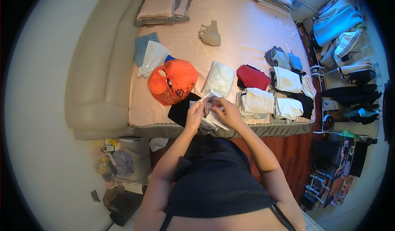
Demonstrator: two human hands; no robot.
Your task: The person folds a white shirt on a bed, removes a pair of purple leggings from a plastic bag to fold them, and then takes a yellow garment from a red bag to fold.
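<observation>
My left hand (194, 116) grips the side of a white plastic bag (213, 93) near the bed's front edge. The fingers of my right hand (227, 111) are at the bag's opening, on a greyish-mauve cloth (208, 107) partly inside; how firmly they hold it is unclear. A black cloth (182, 110) lies beside my left hand. Just beyond my hands is a clear plastic packet with white contents (219, 76). To its left sits a knotted orange plastic bag (179, 79). Folded white clothes (257, 100) and a folded red garment (253, 77) lie to the right.
A beige bra (210, 35) lies mid-bed, with pillows (160, 5) at the far left. A white packet (154, 56) overlaps folded denim (145, 44). The padded headboard (92, 76) borders the left; clothes racks (322, 86) stand right. More folded clothes (287, 79) lie near the right edge.
</observation>
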